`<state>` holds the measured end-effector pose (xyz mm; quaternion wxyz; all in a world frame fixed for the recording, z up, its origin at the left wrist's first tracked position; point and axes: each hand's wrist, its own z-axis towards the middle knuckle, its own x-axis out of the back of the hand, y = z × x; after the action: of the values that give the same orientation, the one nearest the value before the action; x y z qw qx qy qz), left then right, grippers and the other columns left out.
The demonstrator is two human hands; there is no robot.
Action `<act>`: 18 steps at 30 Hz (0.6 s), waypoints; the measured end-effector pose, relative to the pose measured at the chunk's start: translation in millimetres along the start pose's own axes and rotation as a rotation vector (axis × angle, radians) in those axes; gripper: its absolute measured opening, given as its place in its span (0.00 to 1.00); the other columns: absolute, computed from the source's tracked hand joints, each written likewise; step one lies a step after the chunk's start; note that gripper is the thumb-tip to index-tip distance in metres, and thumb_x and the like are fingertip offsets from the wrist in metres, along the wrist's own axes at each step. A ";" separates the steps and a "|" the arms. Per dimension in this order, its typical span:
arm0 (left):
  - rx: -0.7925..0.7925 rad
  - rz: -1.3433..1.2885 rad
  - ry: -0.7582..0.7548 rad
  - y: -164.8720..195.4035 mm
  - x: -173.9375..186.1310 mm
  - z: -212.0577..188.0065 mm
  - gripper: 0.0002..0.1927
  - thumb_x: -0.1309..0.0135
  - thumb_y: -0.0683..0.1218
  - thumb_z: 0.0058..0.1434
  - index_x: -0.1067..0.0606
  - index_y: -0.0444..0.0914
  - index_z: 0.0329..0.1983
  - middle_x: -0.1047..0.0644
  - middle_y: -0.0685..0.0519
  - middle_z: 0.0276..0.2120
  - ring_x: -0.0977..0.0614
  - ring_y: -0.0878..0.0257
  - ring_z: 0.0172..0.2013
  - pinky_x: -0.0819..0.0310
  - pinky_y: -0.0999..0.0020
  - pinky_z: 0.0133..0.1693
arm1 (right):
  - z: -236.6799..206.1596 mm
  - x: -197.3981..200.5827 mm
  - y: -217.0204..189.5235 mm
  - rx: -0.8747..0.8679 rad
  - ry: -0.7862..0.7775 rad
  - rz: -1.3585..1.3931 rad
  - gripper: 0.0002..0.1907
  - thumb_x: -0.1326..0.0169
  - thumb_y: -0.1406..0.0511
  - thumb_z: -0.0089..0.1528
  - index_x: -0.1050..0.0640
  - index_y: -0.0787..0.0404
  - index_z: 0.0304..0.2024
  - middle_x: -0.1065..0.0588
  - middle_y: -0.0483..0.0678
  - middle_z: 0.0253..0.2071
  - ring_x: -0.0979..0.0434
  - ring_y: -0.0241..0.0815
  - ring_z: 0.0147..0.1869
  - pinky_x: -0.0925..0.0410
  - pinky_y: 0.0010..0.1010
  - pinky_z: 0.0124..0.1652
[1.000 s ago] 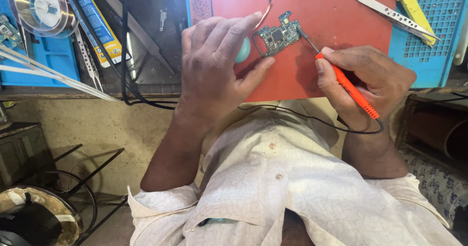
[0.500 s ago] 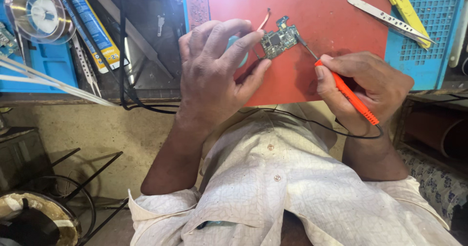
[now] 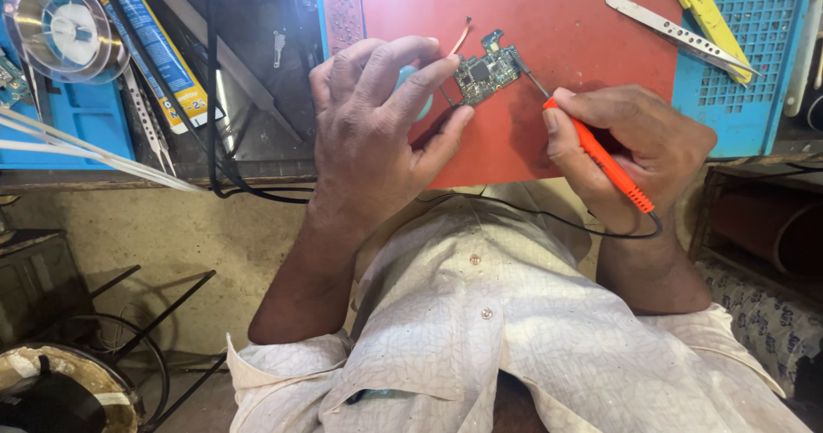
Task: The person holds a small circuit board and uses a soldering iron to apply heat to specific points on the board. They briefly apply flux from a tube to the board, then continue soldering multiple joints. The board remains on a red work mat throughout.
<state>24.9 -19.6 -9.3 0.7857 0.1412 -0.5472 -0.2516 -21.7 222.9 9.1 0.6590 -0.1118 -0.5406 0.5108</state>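
A red mat (image 3: 583, 47) is laid to the bench's near edge, with bare room kept around a small green circuit board (image 3: 486, 72). The board is pinched by the left hand (image 3: 377, 133); an orange-handled soldering iron (image 3: 600, 154) is gripped by the right hand (image 3: 634, 154), tip touching the board

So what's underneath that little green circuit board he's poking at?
The circuit board rests on a red mat. The left hand steadies its edge and covers most of a pale blue-green object.

Small green circuit board (image 3: 486, 73) on red mat (image 3: 583, 47)
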 end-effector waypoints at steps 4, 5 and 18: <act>0.006 0.002 0.007 0.5 -0.5 0.2 0.21 0.32 0.54 0.67 0.23 0.47 0.59 0.27 0.60 0.59 0.30 0.57 0.62 0.43 0.52 0.65 | 0.3 -0.4 -0.7 0.004 -0.006 0.037 0.07 0.36 0.76 0.66 0.19 0.69 0.46 0.20 0.53 0.39 0.18 0.41 0.39 0.28 0.25 0.40; 0.007 0.004 0.005 0.5 -0.3 0.0 0.21 0.32 0.54 0.66 0.23 0.47 0.59 0.27 0.60 0.59 0.30 0.57 0.62 0.43 0.52 0.65 | 0.7 -1.4 -0.5 -0.010 0.009 0.033 0.07 0.36 0.76 0.65 0.19 0.69 0.46 0.20 0.53 0.38 0.19 0.42 0.37 0.28 0.25 0.38; 0.007 0.004 0.000 -0.1 -0.9 0.7 0.21 0.32 0.54 0.66 0.23 0.47 0.59 0.27 0.60 0.59 0.30 0.57 0.62 0.43 0.52 0.65 | 4.1 -2.4 -2.8 -0.035 0.032 0.048 0.07 0.35 0.75 0.65 0.19 0.69 0.45 0.20 0.54 0.39 0.18 0.42 0.37 0.28 0.25 0.38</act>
<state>24.0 -19.1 -9.8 0.7856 0.1428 -0.5485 -0.2481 -23.3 218.1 11.1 0.6531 -0.1442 -0.5361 0.5151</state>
